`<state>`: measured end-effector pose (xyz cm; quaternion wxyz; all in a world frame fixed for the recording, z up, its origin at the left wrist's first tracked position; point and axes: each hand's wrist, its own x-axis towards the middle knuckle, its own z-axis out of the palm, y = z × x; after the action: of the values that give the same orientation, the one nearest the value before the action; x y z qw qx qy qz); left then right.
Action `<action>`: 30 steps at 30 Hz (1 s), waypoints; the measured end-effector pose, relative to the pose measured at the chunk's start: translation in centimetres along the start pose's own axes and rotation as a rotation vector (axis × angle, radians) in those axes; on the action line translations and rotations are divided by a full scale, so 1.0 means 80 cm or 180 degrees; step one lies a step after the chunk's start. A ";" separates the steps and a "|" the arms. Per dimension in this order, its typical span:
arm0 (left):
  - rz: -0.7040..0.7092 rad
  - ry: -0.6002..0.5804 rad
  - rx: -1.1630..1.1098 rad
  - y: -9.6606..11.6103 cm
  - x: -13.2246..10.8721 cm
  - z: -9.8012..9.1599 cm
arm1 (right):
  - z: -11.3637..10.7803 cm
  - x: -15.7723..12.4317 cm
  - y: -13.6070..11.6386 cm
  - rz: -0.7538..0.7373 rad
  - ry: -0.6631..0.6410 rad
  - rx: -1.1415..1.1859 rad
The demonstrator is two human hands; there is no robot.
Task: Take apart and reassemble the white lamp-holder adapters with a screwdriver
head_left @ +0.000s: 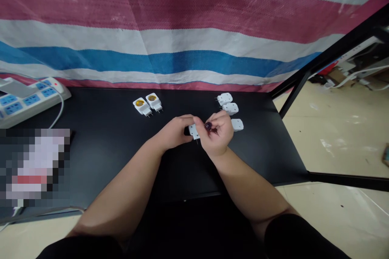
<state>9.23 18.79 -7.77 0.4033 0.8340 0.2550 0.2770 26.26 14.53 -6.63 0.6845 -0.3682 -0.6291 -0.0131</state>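
My left hand is closed round the side of a white two-pin plug-in unit, thumb below and fingers above. Small dark holes mark the unit's upward face, and its pins point toward me. Wrapped in my right hand is a dark-handled screwdriver; only the rounded handle end shows, while its shaft and tip are hidden. Just beyond and beside the right hand lie similar white units, holes up: a far one, a middle one and a near one.
Two white plug-in units with round gold-coloured openings face up at the back left. A power strip with a cable stands at the left, above a pixelated patch. A striped sheet hangs behind the black table; a black frame bar borders its right.
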 end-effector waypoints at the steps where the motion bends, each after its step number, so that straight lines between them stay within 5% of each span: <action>1: 0.0011 -0.0001 0.0030 -0.001 0.000 0.000 | 0.000 0.000 0.000 0.0039 0.0016 -0.0015; 11: -0.0171 0.0165 0.0390 -0.005 0.000 0.003 | 0.000 0.003 -0.003 0.0274 0.0122 0.0080; 30: -0.0036 -0.0002 -0.0044 0.000 -0.002 -0.007 | -0.029 0.033 0.015 0.0386 -0.1397 0.0717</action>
<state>8.74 18.97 -7.52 0.4107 0.8299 0.2576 0.2762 29.39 15.36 -4.76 0.5677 -0.3207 -0.7369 0.1784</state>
